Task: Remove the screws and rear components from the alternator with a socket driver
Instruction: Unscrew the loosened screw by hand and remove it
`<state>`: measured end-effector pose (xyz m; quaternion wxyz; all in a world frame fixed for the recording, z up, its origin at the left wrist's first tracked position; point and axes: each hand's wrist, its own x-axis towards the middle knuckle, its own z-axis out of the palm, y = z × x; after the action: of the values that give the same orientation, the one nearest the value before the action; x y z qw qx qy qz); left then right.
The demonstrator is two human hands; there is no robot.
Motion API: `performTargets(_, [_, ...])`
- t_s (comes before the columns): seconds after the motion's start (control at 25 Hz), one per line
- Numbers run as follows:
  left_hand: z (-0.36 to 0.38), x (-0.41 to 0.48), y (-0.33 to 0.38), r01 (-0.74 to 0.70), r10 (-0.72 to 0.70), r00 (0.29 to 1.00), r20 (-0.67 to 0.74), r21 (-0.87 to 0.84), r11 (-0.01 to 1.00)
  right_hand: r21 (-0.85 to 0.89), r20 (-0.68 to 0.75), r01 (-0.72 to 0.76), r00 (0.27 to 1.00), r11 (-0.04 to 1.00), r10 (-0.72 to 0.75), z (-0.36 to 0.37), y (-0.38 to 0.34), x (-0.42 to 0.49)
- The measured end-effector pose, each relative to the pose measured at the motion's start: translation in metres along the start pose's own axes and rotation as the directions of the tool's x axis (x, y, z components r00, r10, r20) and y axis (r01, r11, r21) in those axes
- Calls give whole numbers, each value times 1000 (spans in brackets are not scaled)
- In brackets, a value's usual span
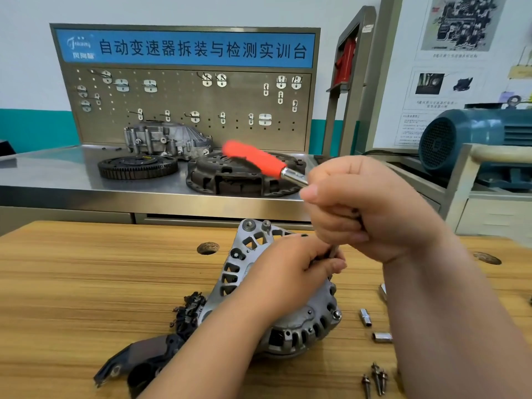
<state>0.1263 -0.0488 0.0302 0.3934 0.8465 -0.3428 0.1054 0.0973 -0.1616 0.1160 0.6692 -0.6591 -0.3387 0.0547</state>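
Wood-grain laminate covers the counter (86, 283), and the alternator (313, 318) sits on it toward the middle of the front edge. Its housing is dull grey cast metal, rounded, ringed with ribbed vent slots, and 2 bored mounting ears stand at its far side. A hex-head bolt shows on its right rim.

The right grip (380, 208) is a closed fist around the polished steel shaft of the socket driver (253, 158), whose red, slightly fuzzy-looking handle angles up and to the left. The left grip (288, 269) rests on top of the alternator, fingers and thumb curled round the driver's lower end; the tip itself is hidden.

Touching the alternator's left side lies a black finned part (190, 312) with copper-coloured wire ends, and a black moulded plastic cover (138, 361) lies by the front edge. 2 small chrome sockets (365, 317) lie on their sides to the right, and a cluster of dark screws (377, 377) lies near the front edge.
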Motion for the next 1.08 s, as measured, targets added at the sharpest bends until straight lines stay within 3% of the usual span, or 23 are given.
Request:
performTargets(0.04, [0, 0, 0, 3, -3, 1000, 8, -4, 1000, 24, 38, -9, 999, 1000, 8, -2, -2, 1])
performTargets(0.12, [0, 0, 2, 24, -24, 1000, -12, -1, 1000, -15, -201, 63, 977, 998, -65, -2, 7, 5])
performTargets(0.16, [0, -1, 4, 33, -33, 999, -30, 1, 999, -92, -405, 132, 901, 987, -158, 2, 16, 6])
performTargets(0.2, [0, -1, 5, 33, -32, 999, -43, 13, 999, -181, -588, 207, 761, 961, -275, 8, 24, 6])
performTargets(0.24, [0, -1, 7, 25, -24, 999, -47, 28, 999, -262, -692, 260, 621, 929, -369, 15, 31, 6])
performTargets(0.28, [-1, -2, 9, 21, -19, 999, -44, 38, 999, -319, -721, 288, 545, 903, -428, 19, 36, 5])
performTargets(0.32, [-2, -3, 11, 20, -19, 999, -40, 43, 999, -353, -701, 293, 546, 889, -459, 21, 38, 3])
performTargets(0.36, [-2, -3, 10, 22, -20, 999, -38, 47, 999, -346, -639, 272, 632, 898, -438, 19, 35, 1])
performTargets(0.44, [-1, -3, 7, 18, -16, 999, -35, 45, 999, -193, -326, 168, 919, 967, -224, 10, 20, -1])
performTargets(0.48, [0, -2, 5, 19, -18, 999, -30, 31, 999, -98, -104, 93, 989, 991, -103, 5, 11, -3])
performTargets(0.52, [0, -2, 3, 23, -22, 1000, -16, 10, 1000, -22, 71, 38, 997, 999, -36, -1, 5, -4])
performTargets(0.56, [0, -2, 2, 20, -20, 1000, -5, -1, 1000, 22, 131, 24, 991, 999, -27, -6, 2, -4])
performTargets(0.6, [1, -2, 2, 17, -17, 1000, -1, -2, 1000, 41, 89, 42, 995, 998, -45, -8, 3, -4])
performTargets(0.68, [1, 0, 2, 26, -26, 1000, -11, 9, 1000, -15, -232, 137, 963, 990, -137, -4, 14, 0])
performTargets(0.76, [2, 1, 3, 37, -36, 999, -30, 32, 999, -231, -591, 252, 730, 940, -342, 7, 30, 1])
performTargets(0.8, [3, 1, 3, 32, -31, 999, -32, 41, 999, -342, -671, 251, 609, 905, -423, 11, 35, 1])
performTargets(0.84, [3, 0, 2, 27, -26, 999, -37, 45, 999, -415, -685, 236, 555, 879, -472, 13, 37, 0])
performTargets(0.88, [3, 0, 2, 30, -28, 999, -45, 42, 999, -434, -649, 218, 597, 874, -471, 11, 35, -1])
performTargets(0.92, [2, 0, 2, 39, -37, 998, -47, 28, 999, -388, -549, 197, 736, 901, -397, 8, 28, -2])
performTargets(0.96, [1, -1, 2, 45, -44, 998, -40, 9, 999, -292, -357, 153, 898, 944, -256, 4, 19, -2])
performTargets(1.0, [1, -1, 1, 51, -51, 998, -26, -16, 999, -189, -130, 92, 985, 978, -117, 1, 10, -2])
performTargets(1.04, [2, -1, 1, 54, -55, 998, -11, -24, 998, -105, 21, 45, 999, 994, -43, -3, 3, -2])
performTargets(1.08, [1, -1, 2, 52, -52, 999, -3, -27, 998, -48, 49, 33, 998, 998, -31, -6, 1, -1])
